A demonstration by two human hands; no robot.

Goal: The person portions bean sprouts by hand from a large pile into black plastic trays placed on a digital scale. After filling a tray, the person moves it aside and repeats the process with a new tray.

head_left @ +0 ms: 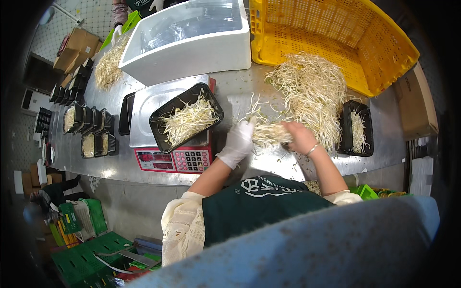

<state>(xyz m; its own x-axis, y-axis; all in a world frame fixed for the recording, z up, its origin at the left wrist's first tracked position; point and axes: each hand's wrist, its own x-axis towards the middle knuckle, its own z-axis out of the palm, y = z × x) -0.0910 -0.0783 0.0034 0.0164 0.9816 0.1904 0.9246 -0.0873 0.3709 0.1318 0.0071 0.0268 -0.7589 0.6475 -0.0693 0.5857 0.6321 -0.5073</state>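
Observation:
In the head view, my gloved left hand (pixel 237 143) and my bare right hand (pixel 300 138), with a bangle at its wrist, grip a loose bunch of bean sprouts (pixel 269 132) from either end, low over the metal table (pixel 389 144). A large sprout pile (pixel 312 89) lies just beyond them. Left of my hands, a black tray (pixel 163 141) of sprouts sits tilted askew on a red-and-silver scale (pixel 174 158). To the right of my right hand, another black tray (pixel 347 129) holds a small portion of sprouts.
A white foam box (pixel 149 67) with clear plastic and a yellow crate (pixel 374 57) are at the back. Filled trays (pixel 89 125) and another pile (pixel 110 65) are left. A co-worker's gloved hand (pixel 117 34) reaches in behind. A cardboard box (pixel 415 105) stands right; green crates (pixel 84 259) lie lower left.

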